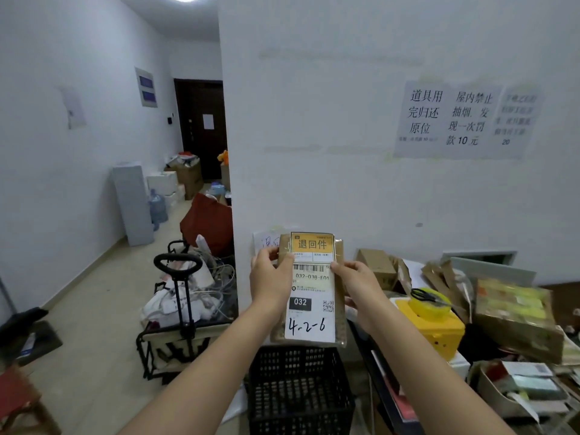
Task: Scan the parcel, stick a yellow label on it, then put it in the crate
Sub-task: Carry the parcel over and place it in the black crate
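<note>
I hold a flat brown parcel (339,312) upright in front of me, above a black plastic crate (298,390) on the floor. A white shipping label with a barcode and handwritten "4-2-6" covers its front. A yellow label (312,244) sits at the parcel's top, over the white one. My left hand (270,279) grips the parcel's left edge, thumb pressing at the yellow label's lower left corner. My right hand (357,284) holds the right edge, thumb at the label's lower right corner.
A cluttered table (381,376) to the right carries a yellow device (431,324), cardboard parcels (514,321) and trays of papers. A folding trolley cart (182,312) full of cables and bags stands left of the crate. A white wall rises directly ahead; a corridor runs off left.
</note>
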A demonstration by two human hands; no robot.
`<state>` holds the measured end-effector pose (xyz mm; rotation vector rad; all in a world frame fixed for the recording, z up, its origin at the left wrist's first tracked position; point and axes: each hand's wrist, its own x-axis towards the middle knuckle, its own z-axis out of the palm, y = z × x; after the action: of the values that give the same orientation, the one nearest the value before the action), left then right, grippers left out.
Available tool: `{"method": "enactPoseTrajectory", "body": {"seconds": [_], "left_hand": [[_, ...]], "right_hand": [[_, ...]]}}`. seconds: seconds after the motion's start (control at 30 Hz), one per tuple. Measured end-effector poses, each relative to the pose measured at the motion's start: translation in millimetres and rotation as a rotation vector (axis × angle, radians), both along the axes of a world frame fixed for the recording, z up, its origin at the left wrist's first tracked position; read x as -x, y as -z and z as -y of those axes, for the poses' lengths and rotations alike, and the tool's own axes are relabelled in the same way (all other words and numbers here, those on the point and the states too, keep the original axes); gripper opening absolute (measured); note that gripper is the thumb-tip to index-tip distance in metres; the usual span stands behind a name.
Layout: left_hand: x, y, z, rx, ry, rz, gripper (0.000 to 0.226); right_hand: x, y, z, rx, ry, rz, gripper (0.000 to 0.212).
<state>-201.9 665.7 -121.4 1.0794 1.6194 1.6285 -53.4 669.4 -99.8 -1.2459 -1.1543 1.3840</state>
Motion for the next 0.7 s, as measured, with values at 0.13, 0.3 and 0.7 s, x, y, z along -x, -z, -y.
{"method": "enactPoseTrajectory", "body": {"seconds": [0.13, 0.3, 0.7], "left_hand": [[15.9, 12.3, -38.5, 0.032, 0.014, 0.006, 0.022], [52.5, 24.7, -91.5, 0.070, 0.009, 0.041, 0.025], [141.4, 59.4, -226.4, 0.180, 0.004, 0.041, 0.017]], "right_hand": [[14.4, 13.2, -41.6, 0.026, 0.033, -0.010, 0.040], [53.6, 28.0, -100.8, 0.021, 0.032, 0.005, 0.039], [144.2, 64.7, -233.0, 0.094, 0.056, 0.035, 0.033]]}}
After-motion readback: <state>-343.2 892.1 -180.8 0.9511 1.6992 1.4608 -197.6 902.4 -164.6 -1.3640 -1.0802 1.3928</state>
